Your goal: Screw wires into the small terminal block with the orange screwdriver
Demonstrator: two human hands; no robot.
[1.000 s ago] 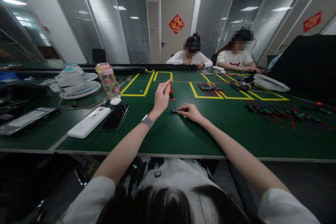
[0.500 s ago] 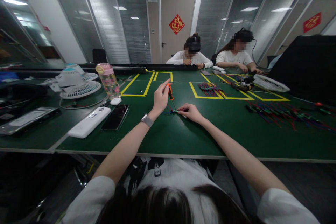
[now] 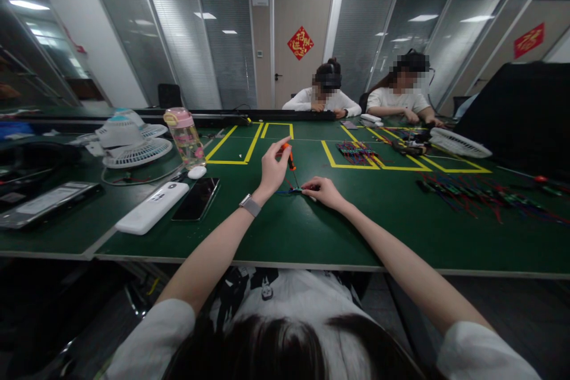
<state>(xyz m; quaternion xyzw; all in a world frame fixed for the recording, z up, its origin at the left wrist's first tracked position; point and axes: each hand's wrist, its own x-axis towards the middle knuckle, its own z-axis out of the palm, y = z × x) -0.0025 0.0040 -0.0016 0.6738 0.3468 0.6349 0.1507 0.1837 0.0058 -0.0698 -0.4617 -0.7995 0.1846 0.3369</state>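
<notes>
My left hand is closed around the orange-and-black handle of a screwdriver, at the middle of the green table. The screwdriver stands tilted, its thin shaft running down to a small green circuit board with thin wires. Pinched between the fingers of my right hand is the near right end of that board, held low against the tabletop. A blue wire leaves the board to the left. Whether the screwdriver's tip sits in a screw is too small to tell.
To my left lie a black phone, a white power bank, a pink-lidded bottle and a white fan. Wired boards lie in a heap at right, with another bundle by yellow tape. Two people sit across the table.
The fingers of my left hand have shifted slightly on the screwdriver handle. My right hand and the board keep nearly the same place.
</notes>
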